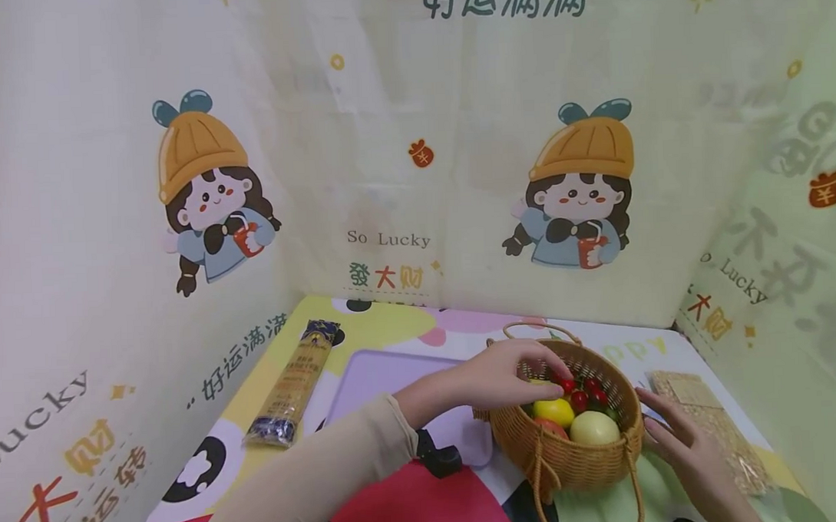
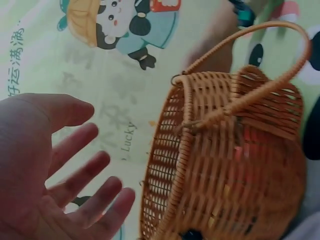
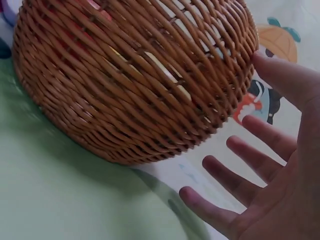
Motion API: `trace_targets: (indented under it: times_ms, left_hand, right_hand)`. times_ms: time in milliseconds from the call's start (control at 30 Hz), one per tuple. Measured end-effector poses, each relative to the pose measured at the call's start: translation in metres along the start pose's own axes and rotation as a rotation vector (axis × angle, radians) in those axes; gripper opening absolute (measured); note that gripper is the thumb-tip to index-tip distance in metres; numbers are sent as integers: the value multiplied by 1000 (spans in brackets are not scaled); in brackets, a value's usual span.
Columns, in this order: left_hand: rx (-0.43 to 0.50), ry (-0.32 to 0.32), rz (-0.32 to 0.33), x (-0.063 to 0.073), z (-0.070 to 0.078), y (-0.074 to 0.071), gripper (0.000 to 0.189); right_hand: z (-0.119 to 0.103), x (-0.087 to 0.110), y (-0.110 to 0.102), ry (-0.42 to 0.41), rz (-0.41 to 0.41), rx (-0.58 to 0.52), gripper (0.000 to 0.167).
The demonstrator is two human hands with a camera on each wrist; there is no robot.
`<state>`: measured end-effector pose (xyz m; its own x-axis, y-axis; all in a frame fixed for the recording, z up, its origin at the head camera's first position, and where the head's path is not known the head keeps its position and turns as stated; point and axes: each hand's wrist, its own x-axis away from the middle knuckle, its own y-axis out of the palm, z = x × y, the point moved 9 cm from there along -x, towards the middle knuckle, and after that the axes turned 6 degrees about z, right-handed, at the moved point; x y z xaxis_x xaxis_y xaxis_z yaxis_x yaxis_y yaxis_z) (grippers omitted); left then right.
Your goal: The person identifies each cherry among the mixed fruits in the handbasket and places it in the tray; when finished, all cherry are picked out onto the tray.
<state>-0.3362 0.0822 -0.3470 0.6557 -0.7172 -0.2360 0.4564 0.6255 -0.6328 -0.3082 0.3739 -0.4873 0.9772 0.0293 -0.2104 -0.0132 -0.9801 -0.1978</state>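
A round wicker basket [image 1: 577, 455] stands on the right half of the table, its mouth tilted toward the head camera. Inside lie red cherries [image 1: 579, 400], a yellow fruit [image 1: 553, 413], a pale round fruit [image 1: 594, 428] and a reddish fruit [image 1: 551, 428] partly hidden below them. My left hand [image 1: 501, 373] hovers over the basket's left rim, fingers loosely bent above the cherries; its palm looks bare in the left wrist view. My right hand [image 3: 255, 180] is spread beside the basket's right side, thumb tip right at the wicker wall [image 3: 130, 85].
A pale purple tray [image 1: 387, 362] lies left of the basket, partly behind my left forearm. Farther left is a long packet of noodles [image 1: 294, 384]. To the right sits a clear flat packet [image 1: 710, 427] of tan food. Printed cloth walls [image 1: 402, 200] enclose the table.
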Motion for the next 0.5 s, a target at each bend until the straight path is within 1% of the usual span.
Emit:
trace_targets:
  times_ms: [100,167,233,400,500]
  left_hand:
    - [-17,-16,-47,-14,0,9,23]
    - [-20,-41,-79,-24,-2,15,23]
    - [-29,-79,-108,-33,-6,20,23]
    - [-55,-196,-170,-53,-18,30,24]
    - [-65,-264,-199,-62,-23,34,24]
  right_hand:
    - [9,3,2,-17,-6,-185,53]
    - [15,4,1,-27,1,-254,52]
    - [20,4,1,-19,11,-306,52]
    - [26,3,2,4,20,-344,53]
    - [24,2,4,0,15,-308,53]
